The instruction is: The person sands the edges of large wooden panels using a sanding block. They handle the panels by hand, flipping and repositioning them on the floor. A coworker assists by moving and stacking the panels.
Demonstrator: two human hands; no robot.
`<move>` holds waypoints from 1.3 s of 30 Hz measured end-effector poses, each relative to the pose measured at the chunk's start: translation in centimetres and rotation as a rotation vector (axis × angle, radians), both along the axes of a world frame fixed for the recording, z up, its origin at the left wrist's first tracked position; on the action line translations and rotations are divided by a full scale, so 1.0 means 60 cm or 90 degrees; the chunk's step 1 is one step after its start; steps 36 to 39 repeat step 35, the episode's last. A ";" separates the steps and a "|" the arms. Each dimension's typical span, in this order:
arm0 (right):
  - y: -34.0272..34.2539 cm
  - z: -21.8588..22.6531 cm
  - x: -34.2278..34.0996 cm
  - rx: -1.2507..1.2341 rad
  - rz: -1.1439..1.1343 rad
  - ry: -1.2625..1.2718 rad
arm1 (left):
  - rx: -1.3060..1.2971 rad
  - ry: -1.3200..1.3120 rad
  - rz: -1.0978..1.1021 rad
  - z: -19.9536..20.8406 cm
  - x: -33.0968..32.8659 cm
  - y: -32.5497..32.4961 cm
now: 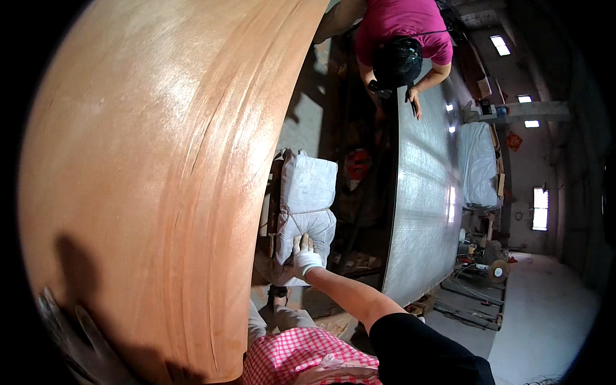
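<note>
A large sheet of orange-brown wood veneer (147,160) with glossy streaks fills the left side. My left hand (86,346), in a dark-looking glove, lies at its near left corner with fingers spread. To the right of the veneer is a white woven-plastic bundle (309,186), tied round its middle with cord. My right hand (307,256), in a whitish glove, rests on the bundle's near end with fingers stretched out. It grips nothing that I can see.
A long grey shiny table (423,218) runs along the right. Across from me, a person in a pink shirt (407,25) and dark cap leans over its far end. A plastic-covered stack (478,163) and a metal frame with a reel (498,271) stand beyond the table.
</note>
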State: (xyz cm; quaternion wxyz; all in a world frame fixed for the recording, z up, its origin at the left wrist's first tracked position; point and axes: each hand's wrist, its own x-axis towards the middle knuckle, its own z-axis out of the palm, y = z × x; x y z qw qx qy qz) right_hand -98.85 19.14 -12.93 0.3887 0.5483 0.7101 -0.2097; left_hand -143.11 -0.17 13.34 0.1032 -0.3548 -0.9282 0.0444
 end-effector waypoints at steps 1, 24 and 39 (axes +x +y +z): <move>-0.001 -0.002 0.002 -0.002 -0.025 0.016 | -0.033 0.014 0.000 -0.006 -0.007 -0.014; -0.025 0.150 0.061 -0.188 0.104 0.179 | -0.147 0.050 0.112 0.048 0.034 0.044; -0.136 0.335 0.029 -0.241 0.330 0.170 | 0.122 -0.053 0.065 0.010 -0.019 -0.016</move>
